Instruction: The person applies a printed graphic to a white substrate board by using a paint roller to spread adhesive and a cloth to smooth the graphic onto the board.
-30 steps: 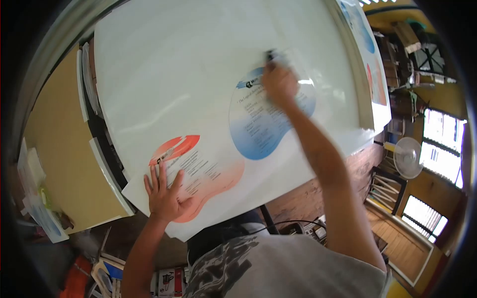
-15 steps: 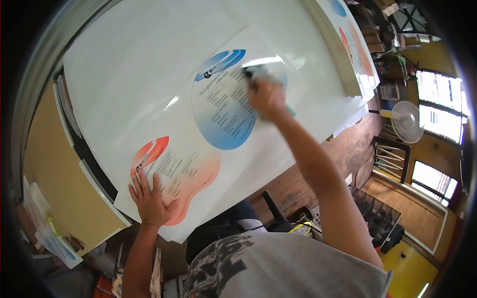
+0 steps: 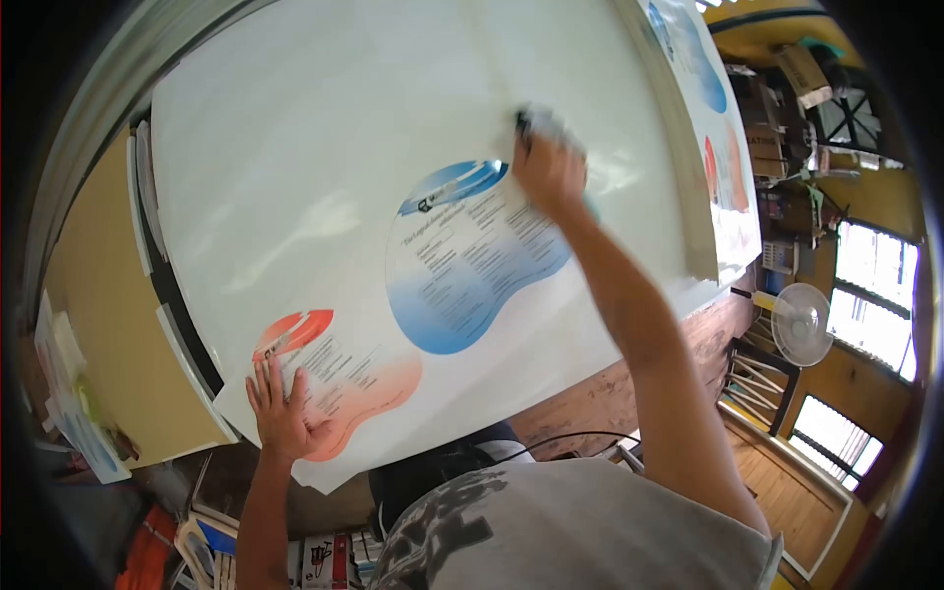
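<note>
A large glossy white sheet (image 3: 324, 147) lies spread over the table, printed with a blue blob of text (image 3: 462, 265) and a red-orange blob of text (image 3: 344, 379). My left hand (image 3: 280, 413) rests flat with fingers spread on the near corner of the sheet, at the edge of the red-orange print. My right hand (image 3: 551, 167) reaches far across and presses a small blurred pale wiper or cloth (image 3: 539, 120) onto the sheet just beyond the blue print. What exactly that hand grips is too blurred to name.
A second printed sheet (image 3: 723, 147) lies along the right side. White boards (image 3: 172, 295) stack at the left beside a yellow surface (image 3: 108, 344). A standing fan (image 3: 801, 320), windows and wooden floor lie to the right; clutter sits by my feet.
My right hand has swept from the blue print's top out past its far edge. The left hand stays flat on the red-orange print. The view has shifted.
</note>
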A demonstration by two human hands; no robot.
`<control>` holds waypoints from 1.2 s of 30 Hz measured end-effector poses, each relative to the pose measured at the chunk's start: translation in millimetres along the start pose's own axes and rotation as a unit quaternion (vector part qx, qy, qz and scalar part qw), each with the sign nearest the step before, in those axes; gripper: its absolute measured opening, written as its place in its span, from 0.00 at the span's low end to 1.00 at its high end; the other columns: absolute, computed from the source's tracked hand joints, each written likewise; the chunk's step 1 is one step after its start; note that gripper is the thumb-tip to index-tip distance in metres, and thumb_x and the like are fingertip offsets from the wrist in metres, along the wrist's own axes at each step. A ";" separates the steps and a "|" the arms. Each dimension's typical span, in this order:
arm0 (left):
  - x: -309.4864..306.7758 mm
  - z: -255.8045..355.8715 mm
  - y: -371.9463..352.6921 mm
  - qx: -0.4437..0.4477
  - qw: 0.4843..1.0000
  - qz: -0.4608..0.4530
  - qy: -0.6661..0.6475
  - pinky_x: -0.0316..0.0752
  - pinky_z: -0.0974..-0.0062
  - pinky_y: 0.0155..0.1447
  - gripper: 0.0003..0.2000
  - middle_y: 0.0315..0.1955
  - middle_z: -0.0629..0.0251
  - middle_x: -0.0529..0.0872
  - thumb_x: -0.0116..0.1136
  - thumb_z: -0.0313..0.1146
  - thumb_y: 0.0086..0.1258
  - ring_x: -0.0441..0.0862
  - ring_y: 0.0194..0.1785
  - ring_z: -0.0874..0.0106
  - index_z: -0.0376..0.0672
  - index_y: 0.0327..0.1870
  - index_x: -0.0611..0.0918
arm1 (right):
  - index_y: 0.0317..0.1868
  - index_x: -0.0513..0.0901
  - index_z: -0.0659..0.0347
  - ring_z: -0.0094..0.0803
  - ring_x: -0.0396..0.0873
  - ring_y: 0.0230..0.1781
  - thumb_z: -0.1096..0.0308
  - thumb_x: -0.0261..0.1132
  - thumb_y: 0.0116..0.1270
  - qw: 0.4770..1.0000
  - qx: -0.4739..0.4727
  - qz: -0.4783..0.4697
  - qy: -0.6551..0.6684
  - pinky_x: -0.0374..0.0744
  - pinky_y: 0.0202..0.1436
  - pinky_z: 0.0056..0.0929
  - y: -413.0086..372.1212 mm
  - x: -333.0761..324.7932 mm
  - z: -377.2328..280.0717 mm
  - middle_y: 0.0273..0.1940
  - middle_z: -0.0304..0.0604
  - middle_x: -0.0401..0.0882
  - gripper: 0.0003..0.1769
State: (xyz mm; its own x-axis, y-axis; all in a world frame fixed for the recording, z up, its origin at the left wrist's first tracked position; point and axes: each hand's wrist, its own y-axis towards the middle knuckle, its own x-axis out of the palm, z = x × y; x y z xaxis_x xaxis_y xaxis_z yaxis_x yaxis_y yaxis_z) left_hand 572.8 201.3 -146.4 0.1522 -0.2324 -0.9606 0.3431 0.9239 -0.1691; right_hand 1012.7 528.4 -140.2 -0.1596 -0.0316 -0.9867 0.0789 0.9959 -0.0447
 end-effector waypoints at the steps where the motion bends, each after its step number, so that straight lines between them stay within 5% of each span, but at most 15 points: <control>1: 0.4 -1.1 2.9 -0.001 1.000 0.005 -0.003 0.41 0.28 0.74 0.46 0.78 0.36 0.51 0.48 0.73 0.65 0.48 0.79 0.32 0.48 0.77 0.64 | 0.35 0.85 0.57 0.54 0.86 0.37 0.57 0.61 0.69 0.998 -0.057 0.016 -0.004 0.82 0.50 0.51 -39.0 5.5 8.9 0.33 0.54 0.87 0.13; 3: 0.6 -1.2 -1.1 0.000 1.000 -0.012 0.008 0.42 0.28 0.74 0.46 0.78 0.36 0.52 0.47 0.74 0.65 0.48 0.79 0.32 0.47 0.76 0.66 | 0.29 0.82 0.57 0.53 0.85 0.33 0.62 0.65 0.63 0.965 -0.239 0.098 0.038 0.81 0.50 0.52 -117.7 9.7 34.6 0.30 0.51 0.86 0.09; 5: 0.0 0.0 -3.5 -0.001 1.000 -0.014 -0.002 0.42 0.28 0.74 0.46 0.78 0.36 0.53 0.48 0.74 0.65 0.48 0.79 0.32 0.47 0.76 0.67 | 0.28 0.83 0.57 0.50 0.85 0.32 0.62 0.67 0.62 0.978 -0.180 -0.081 0.064 0.81 0.46 0.48 -126.9 -8.5 45.4 0.29 0.49 0.86 0.09; 8: 0.9 -4.8 1.6 0.005 1.000 -0.008 -0.005 0.42 0.28 0.74 0.45 0.77 0.35 0.54 0.48 0.74 0.65 0.49 0.79 0.32 0.47 0.74 0.69 | 0.30 0.85 0.57 0.51 0.85 0.33 0.56 0.65 0.66 0.978 -0.176 -0.113 -0.002 0.82 0.42 0.48 -52.4 -7.6 43.6 0.30 0.51 0.86 0.13; 10: 2.0 -1.2 -5.5 0.001 1.000 -0.013 -0.009 0.42 0.27 0.74 0.45 0.77 0.35 0.55 0.49 0.74 0.65 0.49 0.79 0.32 0.48 0.74 0.70 | 0.34 0.88 0.57 0.55 0.85 0.35 0.52 0.61 0.71 0.996 -0.051 -0.079 -0.011 0.82 0.48 0.50 11.6 -7.0 15.4 0.33 0.55 0.86 0.18; 12: -0.6 -3.3 -1.1 0.004 1.000 -0.010 -0.008 0.43 0.27 0.73 0.43 0.77 0.35 0.56 0.50 0.73 0.65 0.50 0.79 0.32 0.48 0.73 0.71 | 0.38 0.88 0.57 0.58 0.85 0.40 0.51 0.56 0.74 0.999 -0.040 -0.009 -0.005 0.81 0.54 0.52 48.1 -1.5 5.8 0.36 0.59 0.87 0.21; 17: 2.9 -5.2 -4.9 -0.006 0.999 -0.040 -0.023 0.42 0.24 0.73 0.47 0.78 0.36 0.54 0.47 0.75 0.64 0.50 0.79 0.31 0.47 0.76 0.69 | 0.49 0.87 0.57 0.58 0.84 0.47 0.49 0.49 0.78 0.997 0.075 0.020 -0.004 0.79 0.56 0.54 39.9 3.8 -10.9 0.43 0.58 0.87 0.25; 20: -2.8 -3.3 -1.3 -0.022 0.997 -0.021 -0.065 0.44 0.25 0.73 0.46 0.79 0.41 0.54 0.58 0.71 0.57 0.51 0.80 0.35 0.53 0.75 0.71 | 0.42 0.85 0.58 0.56 0.85 0.43 0.49 0.52 0.77 1.000 0.015 -0.013 0.011 0.79 0.51 0.53 -30.6 7.0 -56.6 0.38 0.56 0.87 0.23; 21: -12.3 -0.2 0.9 -0.033 0.996 -0.030 -0.076 0.46 0.28 0.75 0.49 0.81 0.48 0.51 0.70 0.62 0.51 0.50 0.81 0.40 0.59 0.78 0.67 | 0.39 0.85 0.59 0.55 0.85 0.39 0.49 0.54 0.77 0.999 -0.023 -0.028 -0.003 0.80 0.48 0.52 -55.7 16.4 -68.6 0.35 0.55 0.87 0.22; 22: -17.4 0.5 0.2 -0.034 0.993 -0.018 -0.109 0.46 0.28 0.75 0.50 0.81 0.49 0.50 0.72 0.58 0.49 0.49 0.81 0.40 0.60 0.78 0.66 | 0.36 0.84 0.59 0.55 0.85 0.36 0.51 0.56 0.76 0.993 -0.118 -0.015 0.026 0.80 0.44 0.52 -83.6 19.3 -85.9 0.32 0.55 0.86 0.21; 26: -19.7 -4.5 -2.2 -0.026 0.991 -0.013 -0.131 0.42 0.32 0.78 0.48 0.81 0.49 0.49 0.71 0.59 0.52 0.46 0.82 0.42 0.60 0.78 0.65 | 0.31 0.83 0.58 0.55 0.84 0.29 0.53 0.61 0.73 0.955 -0.278 -0.059 0.082 0.80 0.38 0.53 -152.6 36.7 -155.2 0.27 0.54 0.84 0.18; 30: -14.3 -8.3 -11.6 -0.006 0.990 0.033 -0.138 0.40 0.32 0.78 0.48 0.82 0.50 0.47 0.70 0.60 0.54 0.43 0.83 0.43 0.60 0.79 0.64 | 0.35 0.85 0.62 0.60 0.83 0.35 0.54 0.64 0.71 0.950 -0.283 -0.109 0.080 0.79 0.43 0.54 -170.7 23.5 -184.4 0.32 0.57 0.85 0.18; 32: -14.8 -6.3 -20.6 -0.040 0.986 0.075 -0.145 0.40 0.31 0.77 0.49 0.81 0.49 0.47 0.69 0.62 0.55 0.43 0.83 0.46 0.60 0.80 0.61 | 0.44 0.87 0.62 0.60 0.84 0.40 0.53 0.62 0.73 0.969 -0.168 -0.159 0.090 0.80 0.48 0.51 -169.1 20.4 -162.0 0.37 0.58 0.87 0.19; 34: -30.9 -4.4 -40.4 -0.205 0.952 0.179 -0.137 0.39 0.30 0.76 0.48 0.80 0.48 0.51 0.66 0.62 0.59 0.48 0.82 0.50 0.46 0.78 0.63 | 0.52 0.87 0.62 0.57 0.85 0.46 0.54 0.61 0.74 0.972 -0.162 -0.084 0.145 0.80 0.52 0.47 -182.0 6.8 -130.1 0.44 0.58 0.88 0.20; 36: -11.5 -28.0 -58.0 -0.415 0.842 0.292 -0.184 0.57 0.40 0.73 0.47 0.76 0.48 0.61 0.73 0.56 0.57 0.64 0.75 0.53 0.38 0.74 0.67 | 0.56 0.85 0.62 0.54 0.85 0.49 0.55 0.61 0.75 0.972 -0.129 -0.034 0.194 0.80 0.54 0.44 -205.8 -11.7 -103.0 0.47 0.59 0.87 0.21</control>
State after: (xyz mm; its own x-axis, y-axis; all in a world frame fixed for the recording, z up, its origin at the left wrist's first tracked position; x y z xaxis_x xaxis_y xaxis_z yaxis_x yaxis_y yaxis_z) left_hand 525.1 158.9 -131.7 0.3992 0.3971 -0.8264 -0.6327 0.7716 0.0651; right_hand 897.0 332.5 -103.3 -0.5188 -0.1135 -0.8473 -0.1869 0.9822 -0.0171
